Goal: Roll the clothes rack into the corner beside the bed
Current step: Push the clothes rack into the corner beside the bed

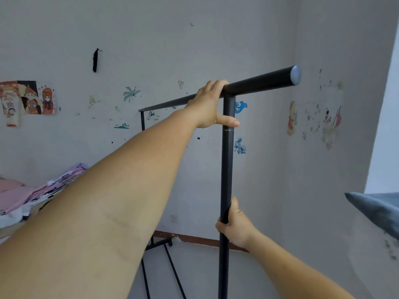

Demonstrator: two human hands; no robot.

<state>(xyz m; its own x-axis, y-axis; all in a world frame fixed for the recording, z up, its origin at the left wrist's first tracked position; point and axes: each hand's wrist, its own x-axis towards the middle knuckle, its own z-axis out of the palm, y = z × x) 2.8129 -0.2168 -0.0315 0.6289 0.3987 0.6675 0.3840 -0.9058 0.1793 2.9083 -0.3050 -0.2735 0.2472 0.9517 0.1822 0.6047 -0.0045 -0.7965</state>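
The black metal clothes rack (227,169) stands empty right in front of me, its top bar running from the near right end back to the far left upright. My left hand (210,105) grips the top bar where it meets the near upright, thumb pressed against the post. My right hand (236,225) is wrapped around that same upright lower down. The rack's base rails and one caster (170,243) show near the floor by the far wall. The bed (13,227) lies at the left edge, piled with clothes.
The room corner (291,147) is behind the rack to the right, both walls covered with stickers. A wall socket (174,218) sits low on the far wall above a red-brown skirting. Grey fabric (375,209) juts in at the right edge.
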